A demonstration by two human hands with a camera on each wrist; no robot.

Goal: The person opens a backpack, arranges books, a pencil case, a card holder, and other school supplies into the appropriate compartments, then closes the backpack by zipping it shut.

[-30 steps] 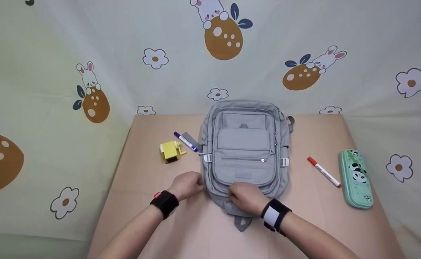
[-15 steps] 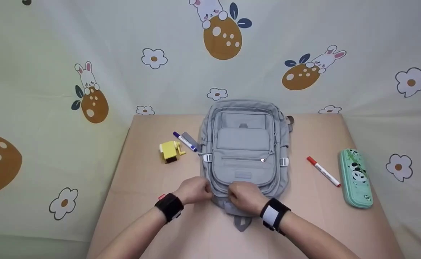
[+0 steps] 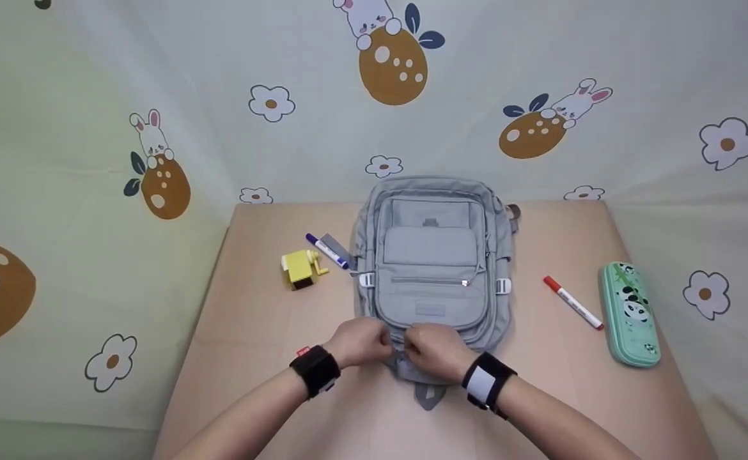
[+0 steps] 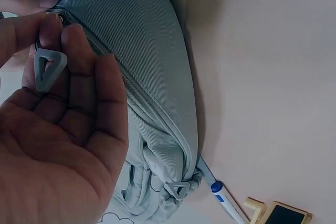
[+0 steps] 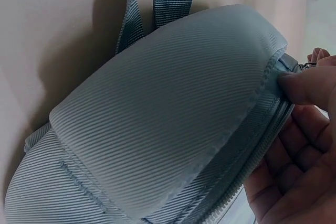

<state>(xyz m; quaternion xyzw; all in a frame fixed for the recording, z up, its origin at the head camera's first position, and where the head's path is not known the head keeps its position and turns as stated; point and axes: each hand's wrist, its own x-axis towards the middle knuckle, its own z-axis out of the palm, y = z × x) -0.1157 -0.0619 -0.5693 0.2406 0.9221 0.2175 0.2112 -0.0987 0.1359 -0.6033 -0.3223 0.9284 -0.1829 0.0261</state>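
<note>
A grey backpack (image 3: 431,246) lies on the table with its top toward the back wall. At its near end, my left hand (image 3: 362,342) pinches a zipper pull, whose grey triangular tab (image 4: 50,69) hangs over the fingers in the left wrist view. The zipper track (image 4: 139,93) runs away from that hand along the bag's side. Close beside it, my right hand (image 3: 438,351) grips the fabric edge along the zipper between thumb and fingers. In the right wrist view the bag's bottom panel (image 5: 163,108) fills the middle, and left fingertips show at the right edge.
Left of the bag are a yellow device with a crank (image 3: 298,268) and a blue-capped marker (image 3: 327,251). To the right lie a red-capped marker (image 3: 573,303) and a green panda pencil case (image 3: 630,314). A patterned cloth (image 3: 323,147) encloses the table (image 3: 252,319).
My left hand has moved right along the bag's lower edge with the zipper pull, coming close to the right hand. The right hand has kept its grip in nearly the same spot.
</note>
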